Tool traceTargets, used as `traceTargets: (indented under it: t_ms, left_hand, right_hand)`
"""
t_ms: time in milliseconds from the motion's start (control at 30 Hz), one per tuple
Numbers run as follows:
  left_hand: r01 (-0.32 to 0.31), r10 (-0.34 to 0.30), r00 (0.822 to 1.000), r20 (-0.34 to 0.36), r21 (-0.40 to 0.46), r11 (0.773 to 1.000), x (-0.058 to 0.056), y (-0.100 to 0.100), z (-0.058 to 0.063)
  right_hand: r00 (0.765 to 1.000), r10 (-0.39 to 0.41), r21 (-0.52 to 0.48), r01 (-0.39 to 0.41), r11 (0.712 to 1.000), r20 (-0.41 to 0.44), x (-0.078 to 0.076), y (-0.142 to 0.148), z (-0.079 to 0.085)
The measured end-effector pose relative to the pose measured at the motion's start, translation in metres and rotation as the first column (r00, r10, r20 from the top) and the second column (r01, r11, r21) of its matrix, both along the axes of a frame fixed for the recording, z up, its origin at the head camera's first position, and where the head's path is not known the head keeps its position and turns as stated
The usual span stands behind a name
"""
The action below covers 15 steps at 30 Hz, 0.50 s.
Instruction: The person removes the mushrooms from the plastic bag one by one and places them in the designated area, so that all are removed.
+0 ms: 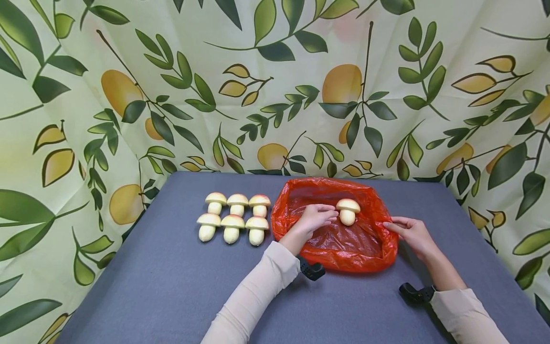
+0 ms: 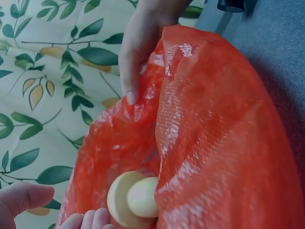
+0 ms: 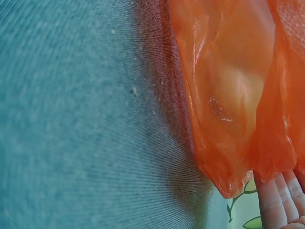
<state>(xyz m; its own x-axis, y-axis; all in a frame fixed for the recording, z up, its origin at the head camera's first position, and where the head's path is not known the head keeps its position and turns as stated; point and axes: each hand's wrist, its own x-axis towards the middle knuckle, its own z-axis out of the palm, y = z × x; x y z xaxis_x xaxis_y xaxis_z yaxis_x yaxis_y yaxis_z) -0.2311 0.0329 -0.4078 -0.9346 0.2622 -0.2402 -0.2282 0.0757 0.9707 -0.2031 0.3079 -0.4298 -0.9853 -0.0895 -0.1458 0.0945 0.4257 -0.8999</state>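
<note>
A red plastic bag sits on the table with its mouth spread wide. Inside it lies a cream toy mushroom, its cap toward the back. My left hand reaches over the bag's left side, fingertips right beside that mushroom. In the left wrist view, thumb and fingers stand apart, with nothing between them. At the bag's right rim, my right hand pinches the plastic, thumb on the inner side. Through the right wrist view the bag hides part of the right fingers.
Left of the bag, several more toy mushrooms lie in two rows. A grey-blue cloth covers the table. Behind it hangs a leaf-and-fruit patterned curtain. Each wrist wears a black camera band.
</note>
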Motion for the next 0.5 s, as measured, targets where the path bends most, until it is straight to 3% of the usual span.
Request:
traceTargets:
  t_ms: [67,500]
  left_hand:
    - [-0.026,0.026,0.999,0.03,-0.004,1.0,0.002,0.004,0.006]
    - [-0.205,0.205,0.975,0.089,-0.013,0.979,-0.011,0.026,0.005]
  right_hand:
    - [1.0,-0.002,-0.003,0.002,1.0,0.0,0.0,0.0,0.0]
    - [1.0,-0.006,-0.014,0.006,1.0,0.009,0.0,0.0,0.0]
